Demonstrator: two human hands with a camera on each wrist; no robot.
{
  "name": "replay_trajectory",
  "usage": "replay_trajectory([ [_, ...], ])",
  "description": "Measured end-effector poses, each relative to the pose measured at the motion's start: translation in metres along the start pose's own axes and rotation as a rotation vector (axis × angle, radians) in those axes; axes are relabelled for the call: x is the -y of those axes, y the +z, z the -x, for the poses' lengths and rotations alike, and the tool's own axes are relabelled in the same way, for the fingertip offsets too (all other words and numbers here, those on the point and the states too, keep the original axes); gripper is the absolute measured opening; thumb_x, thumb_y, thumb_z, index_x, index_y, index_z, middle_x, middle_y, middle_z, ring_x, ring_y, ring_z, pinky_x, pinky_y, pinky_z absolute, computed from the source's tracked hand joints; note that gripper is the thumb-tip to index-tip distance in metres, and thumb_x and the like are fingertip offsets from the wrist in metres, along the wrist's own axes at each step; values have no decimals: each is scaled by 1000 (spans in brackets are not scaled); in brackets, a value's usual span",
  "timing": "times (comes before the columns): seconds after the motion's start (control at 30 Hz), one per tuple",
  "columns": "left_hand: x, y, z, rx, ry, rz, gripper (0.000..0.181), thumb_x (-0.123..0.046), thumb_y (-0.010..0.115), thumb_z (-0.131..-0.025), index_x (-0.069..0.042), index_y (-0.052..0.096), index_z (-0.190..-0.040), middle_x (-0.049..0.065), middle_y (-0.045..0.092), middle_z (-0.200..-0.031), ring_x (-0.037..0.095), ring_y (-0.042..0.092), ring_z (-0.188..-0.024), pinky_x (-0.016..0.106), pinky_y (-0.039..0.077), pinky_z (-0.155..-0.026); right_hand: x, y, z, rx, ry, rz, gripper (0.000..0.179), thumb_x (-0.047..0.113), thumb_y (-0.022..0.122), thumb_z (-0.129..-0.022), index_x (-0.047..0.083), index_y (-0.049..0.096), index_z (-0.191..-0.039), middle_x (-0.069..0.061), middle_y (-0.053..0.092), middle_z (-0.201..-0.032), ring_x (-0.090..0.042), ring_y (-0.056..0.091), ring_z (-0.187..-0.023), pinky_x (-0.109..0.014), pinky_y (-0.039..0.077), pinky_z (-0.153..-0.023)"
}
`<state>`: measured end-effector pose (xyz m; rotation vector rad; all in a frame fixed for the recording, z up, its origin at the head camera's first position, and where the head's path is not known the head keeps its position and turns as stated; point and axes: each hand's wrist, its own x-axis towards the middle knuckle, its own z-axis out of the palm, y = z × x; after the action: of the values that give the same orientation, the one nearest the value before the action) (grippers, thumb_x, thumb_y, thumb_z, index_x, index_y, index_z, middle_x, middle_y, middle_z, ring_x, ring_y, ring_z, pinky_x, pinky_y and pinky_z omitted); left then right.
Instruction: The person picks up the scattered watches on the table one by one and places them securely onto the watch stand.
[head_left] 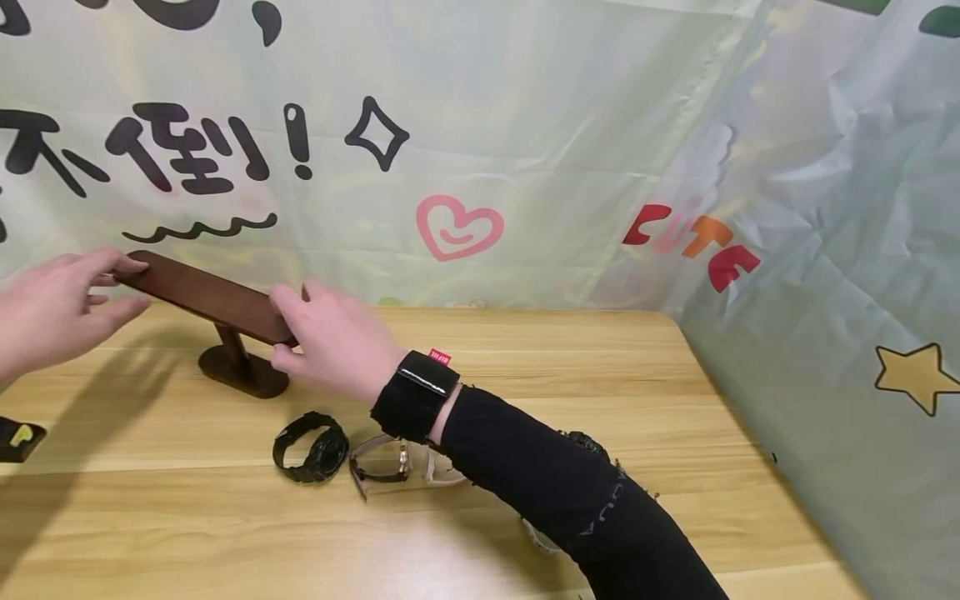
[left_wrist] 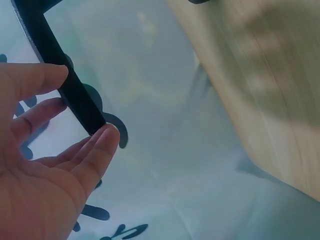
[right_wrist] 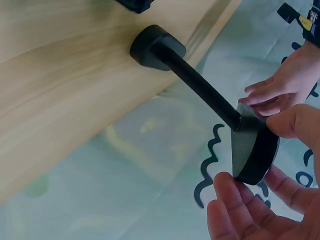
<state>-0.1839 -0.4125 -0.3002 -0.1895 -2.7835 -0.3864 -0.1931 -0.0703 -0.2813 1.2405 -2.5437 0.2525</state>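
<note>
A dark brown T-shaped display stand (head_left: 206,292) has an oval base on the wooden table and a long flat bar on a single post. My left hand (head_left: 56,312) pinches the bar's left end; in the left wrist view, thumb and fingertips (left_wrist: 106,140) lie on opposite sides of it. At the other end, my right hand (head_left: 341,337) grips the bar, with the thumb on one side and fingers (right_wrist: 227,192) curled on the other. Closest to the stand's base lies a black wristwatch (head_left: 315,450), its strap forming a loop.
Right of the black watch lies a thin-strapped watch (head_left: 382,462), then a pale-strapped one (head_left: 442,471) partly behind my right sleeve. More watches are mostly hidden by that arm. A black box (head_left: 18,437) sits at the left edge. A printed cloth (head_left: 540,125) hangs behind the table.
</note>
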Motion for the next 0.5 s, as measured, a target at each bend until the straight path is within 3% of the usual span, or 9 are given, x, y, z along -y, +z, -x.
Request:
replay_trajectory([
  [0.1,-8,-2,5,32,-5,-4,44,-16,67,-103,5,57,-140,49,54,-132,68,65,-106,73,49,-89,-8,-2,4,6,6,-10,35,36,70,-101,14,59,-126,3,57,-98,-9,58,-79,-21,49,-64],
  [0.5,-36,-3,12,63,31,-32,48,-21,71,-102,0,58,-143,44,60,-126,57,62,-113,71,50,-86,-33,-16,18,73,76,-79,46,37,75,-100,7,67,-134,-2,67,-114,-11,63,-95,-22,55,-82],
])
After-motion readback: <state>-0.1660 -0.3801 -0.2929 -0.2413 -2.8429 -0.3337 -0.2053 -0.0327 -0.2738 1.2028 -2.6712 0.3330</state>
